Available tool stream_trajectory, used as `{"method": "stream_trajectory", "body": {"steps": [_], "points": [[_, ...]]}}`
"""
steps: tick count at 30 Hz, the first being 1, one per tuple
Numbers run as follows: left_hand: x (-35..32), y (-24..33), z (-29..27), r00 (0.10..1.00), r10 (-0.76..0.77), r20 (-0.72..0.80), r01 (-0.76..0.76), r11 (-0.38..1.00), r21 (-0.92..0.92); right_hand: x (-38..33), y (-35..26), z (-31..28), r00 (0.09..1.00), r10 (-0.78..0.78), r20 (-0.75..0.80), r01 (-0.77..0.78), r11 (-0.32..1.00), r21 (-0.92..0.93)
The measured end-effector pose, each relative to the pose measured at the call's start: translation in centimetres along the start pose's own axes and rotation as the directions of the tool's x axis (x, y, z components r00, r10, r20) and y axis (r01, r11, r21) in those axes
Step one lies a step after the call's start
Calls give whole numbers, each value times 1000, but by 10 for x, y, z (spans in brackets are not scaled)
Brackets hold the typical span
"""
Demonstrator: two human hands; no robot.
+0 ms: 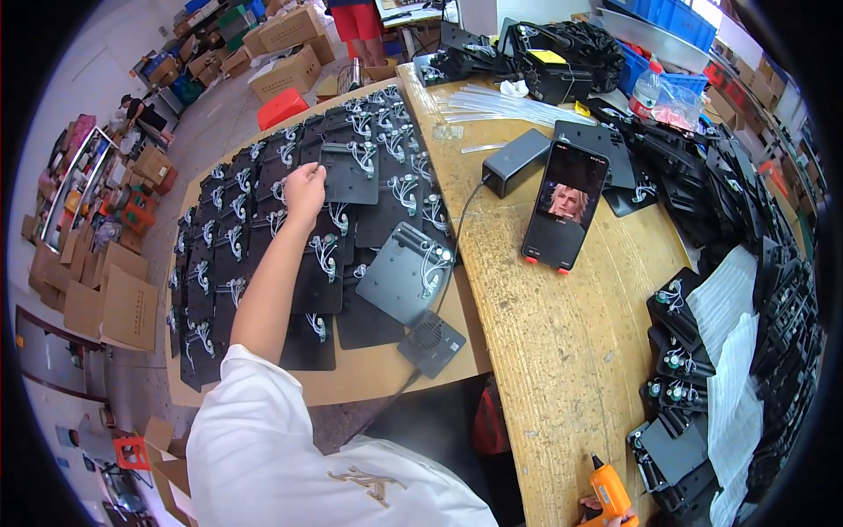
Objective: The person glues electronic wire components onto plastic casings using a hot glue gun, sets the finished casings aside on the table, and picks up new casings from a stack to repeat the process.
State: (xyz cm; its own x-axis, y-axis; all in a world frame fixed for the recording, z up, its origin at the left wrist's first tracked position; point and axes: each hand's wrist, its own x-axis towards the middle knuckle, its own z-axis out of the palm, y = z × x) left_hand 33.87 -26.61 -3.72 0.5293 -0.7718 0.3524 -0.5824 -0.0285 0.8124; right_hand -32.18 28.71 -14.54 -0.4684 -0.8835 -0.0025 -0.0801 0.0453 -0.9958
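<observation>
My left hand (306, 191) reaches out over a board, its fingers closed at the left edge of a flat black panel (349, 183) with white wires and small round parts. Beneath and around that panel lie rows of similar black panels (303, 290). Low at the right, my right hand (590, 507) is wrapped round an orange glue gun (609, 490), its dark nozzle tilted up. Most of this hand is cut off by the lower edge. Between the two hands, a greyer panel with wires (399, 274) lies slanted, touching a small black box with a round grille (430, 344).
A phone (566, 209) stands on the wooden table (544, 351) before a black power box (516, 162), whose cable runs toward me. Clear sticks (509, 107) lie farther back. Black parts (694, 176) and white foam sheets (733, 351) pile up at right. Two people stand far off.
</observation>
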Motion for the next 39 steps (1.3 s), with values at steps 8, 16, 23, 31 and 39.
{"method": "stream_trajectory", "body": {"steps": [8, 16, 23, 31, 39], "points": [[-66, 129, -42, 789, 587, 184, -559, 562, 610, 23, -113, 84, 987, 70, 147, -102, 970, 219], [-248, 339, 73, -75, 920, 385, -815, 166, -555, 47, -137, 88, 985, 13, 172, 14, 988, -152], [-415, 428, 125, -475, 876, 84, -457, -164, -874, 42, -149, 101, 995, 4, 97, 18, 974, -227], [-441, 439, 142, -342, 940, 5, -397, -139, -907, 46, -148, 91, 955, -187, 228, 235, 950, -204], [-363, 369, 208, 432, 895, 113, -337, 276, -900, 29, -157, 107, 815, -576, 61, 531, 701, -476]]}}
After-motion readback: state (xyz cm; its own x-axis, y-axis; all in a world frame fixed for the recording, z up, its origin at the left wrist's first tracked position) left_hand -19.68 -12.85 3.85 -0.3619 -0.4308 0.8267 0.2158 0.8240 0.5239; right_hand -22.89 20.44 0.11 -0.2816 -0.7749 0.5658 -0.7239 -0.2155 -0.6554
